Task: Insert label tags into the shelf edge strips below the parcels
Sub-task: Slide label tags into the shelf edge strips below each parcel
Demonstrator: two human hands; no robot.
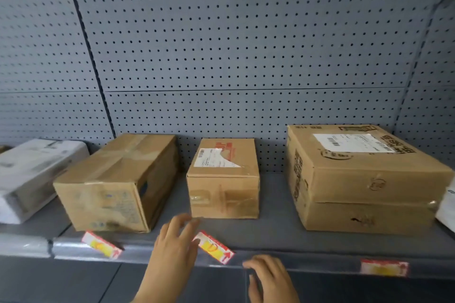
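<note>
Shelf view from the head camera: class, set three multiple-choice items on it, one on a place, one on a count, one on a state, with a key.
1. Where is the middle label tag?
A. on the shelf edge strip below the small cardboard box
B. on top of the small box
C. on the pegboard

2. How many brown cardboard boxes stand on the shelf?
A. one
B. three
C. five

3. How does the middle tag lie?
A. level
B. tilted, not flush
C. folded

Key: 1 A, it lies at the strip beside the left hand. 2 B, three brown boxes show. 3 B, it slants across the strip, unlike the right tag.
</note>
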